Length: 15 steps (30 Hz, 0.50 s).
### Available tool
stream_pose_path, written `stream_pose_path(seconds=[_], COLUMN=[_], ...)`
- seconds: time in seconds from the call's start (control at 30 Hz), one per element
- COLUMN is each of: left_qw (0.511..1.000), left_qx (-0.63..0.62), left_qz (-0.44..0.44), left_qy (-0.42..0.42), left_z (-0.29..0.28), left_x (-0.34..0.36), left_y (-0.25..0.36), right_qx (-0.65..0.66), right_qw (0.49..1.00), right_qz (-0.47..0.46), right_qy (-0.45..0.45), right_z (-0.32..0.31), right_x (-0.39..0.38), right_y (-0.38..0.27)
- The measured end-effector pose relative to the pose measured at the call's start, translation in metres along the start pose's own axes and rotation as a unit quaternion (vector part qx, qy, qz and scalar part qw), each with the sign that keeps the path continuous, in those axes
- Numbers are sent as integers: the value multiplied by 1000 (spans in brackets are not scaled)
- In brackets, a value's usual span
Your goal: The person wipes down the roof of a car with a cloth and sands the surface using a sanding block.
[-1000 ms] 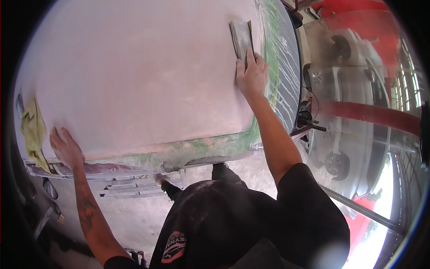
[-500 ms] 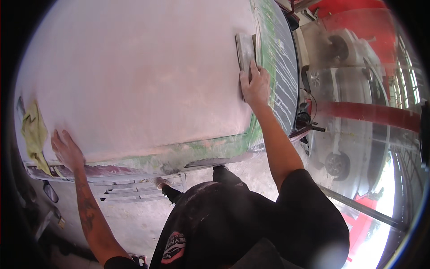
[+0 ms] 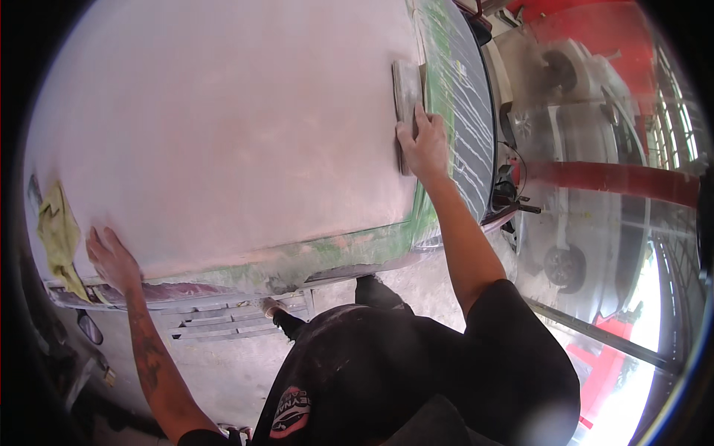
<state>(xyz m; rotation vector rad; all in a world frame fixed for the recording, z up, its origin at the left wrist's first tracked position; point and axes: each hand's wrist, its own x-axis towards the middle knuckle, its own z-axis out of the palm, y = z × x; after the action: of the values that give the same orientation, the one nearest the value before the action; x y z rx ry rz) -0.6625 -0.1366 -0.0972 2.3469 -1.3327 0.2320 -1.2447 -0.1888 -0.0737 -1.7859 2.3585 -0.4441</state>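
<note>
Under my right hand (image 3: 426, 145) lies a long grey sanding block (image 3: 406, 85), gripped by my fingers and thumb. It rests lengthwise on the dusty, pinkish-white car roof panel (image 3: 245, 134), beside the green masking tape (image 3: 440, 82) along the right edge. My left hand (image 3: 114, 260) is laid on the panel near its front left edge, fingers spread, holding nothing. Just left of it, a crumpled yellow cloth (image 3: 58, 234) drapes over the edge. The block's underside is hidden.
Dusty plastic film (image 3: 472, 130) with white drips covers the glass at the right. A grey metal step platform (image 3: 238, 318) stands by the car's side. Farther right are a red post (image 3: 610, 178) and another vehicle with a dark wheel (image 3: 564, 269).
My right hand and the sanding block have slid slightly toward me along the taped edge. My left hand stays on the panel. The whole view has tilted a little.
</note>
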Motion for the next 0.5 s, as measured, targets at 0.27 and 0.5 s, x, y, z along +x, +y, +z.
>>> stream_pose_path(seconds=[0.27,0.5], left_qw=[1000,1000], left_qx=[-3,-9], left_qz=[6,2], left_qy=[9,-3], left_z=[3,0], left_x=[-1,-1], left_y=[5,-2], right_qx=[6,-30], right_qw=[1000,997], right_qz=[15,-57], right_qy=[-3,32], right_z=[-9,3], right_x=[42,16], right_y=[-7,-22])
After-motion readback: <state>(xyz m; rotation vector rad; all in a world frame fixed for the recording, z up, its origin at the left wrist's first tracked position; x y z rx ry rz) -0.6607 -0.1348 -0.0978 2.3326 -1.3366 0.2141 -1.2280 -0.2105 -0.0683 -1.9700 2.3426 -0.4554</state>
